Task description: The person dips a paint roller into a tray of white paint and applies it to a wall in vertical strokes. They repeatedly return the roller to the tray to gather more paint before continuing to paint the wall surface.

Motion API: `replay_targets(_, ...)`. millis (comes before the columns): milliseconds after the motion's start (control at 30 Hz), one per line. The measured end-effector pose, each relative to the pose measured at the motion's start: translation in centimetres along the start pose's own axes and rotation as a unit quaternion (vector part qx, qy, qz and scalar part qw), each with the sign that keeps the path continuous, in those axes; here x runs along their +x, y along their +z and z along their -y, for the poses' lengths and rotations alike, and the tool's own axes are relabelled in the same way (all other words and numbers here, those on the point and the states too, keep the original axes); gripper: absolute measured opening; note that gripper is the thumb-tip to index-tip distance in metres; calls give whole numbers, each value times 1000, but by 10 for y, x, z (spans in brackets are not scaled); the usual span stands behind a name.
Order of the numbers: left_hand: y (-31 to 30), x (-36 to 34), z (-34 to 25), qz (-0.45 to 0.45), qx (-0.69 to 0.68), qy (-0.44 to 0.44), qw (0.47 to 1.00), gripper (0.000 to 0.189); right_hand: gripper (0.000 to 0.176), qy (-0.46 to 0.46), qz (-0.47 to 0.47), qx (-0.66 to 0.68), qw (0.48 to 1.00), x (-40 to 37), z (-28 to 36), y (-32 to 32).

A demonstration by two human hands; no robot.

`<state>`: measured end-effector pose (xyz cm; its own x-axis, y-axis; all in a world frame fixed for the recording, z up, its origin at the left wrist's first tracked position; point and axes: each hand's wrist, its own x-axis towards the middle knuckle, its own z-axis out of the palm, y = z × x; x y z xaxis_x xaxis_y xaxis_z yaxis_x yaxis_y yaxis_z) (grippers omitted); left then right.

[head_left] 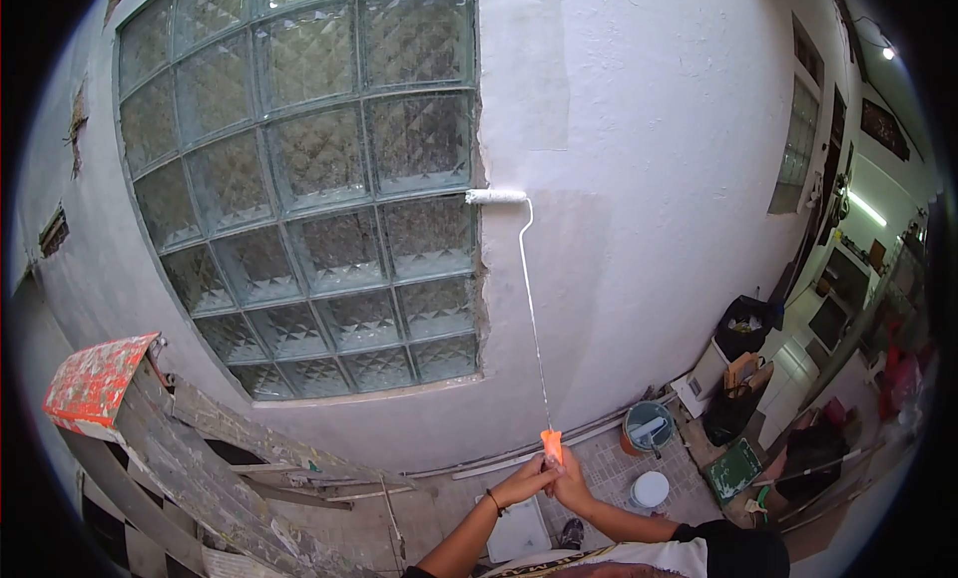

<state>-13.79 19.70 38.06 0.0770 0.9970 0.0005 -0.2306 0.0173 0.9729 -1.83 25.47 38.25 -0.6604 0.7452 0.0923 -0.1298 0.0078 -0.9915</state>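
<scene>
Below the window point(299, 179), left hand point(521, 484) and right hand point(573, 486) clench the roller pole point(534, 319).

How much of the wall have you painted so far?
Done, it seems: a brighter white strip beside the glass-block window. In hand: left hand and right hand grip the pole of the roller, which sits at the window's edge. Left: the duller wall below and rightward looks unpainted.

Lower end of the orange grip point(551, 442) is buried under the left hand point(519, 485) and right hand point(573, 486) — both arms run off the bottom edge. Floor clutter point(798, 448) far right — too small to tell.
</scene>
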Motion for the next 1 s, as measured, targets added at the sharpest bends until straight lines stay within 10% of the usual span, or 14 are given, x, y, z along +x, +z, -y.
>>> replay_targets(500,1,58,-109,-115,44,106,987,45,20,-107,-27,20,994,100,87,-12)
replay_targets(1000,4,109,-1,-75,107,-98,987,40,26,-103,11,-121,987,62,-63,-111)
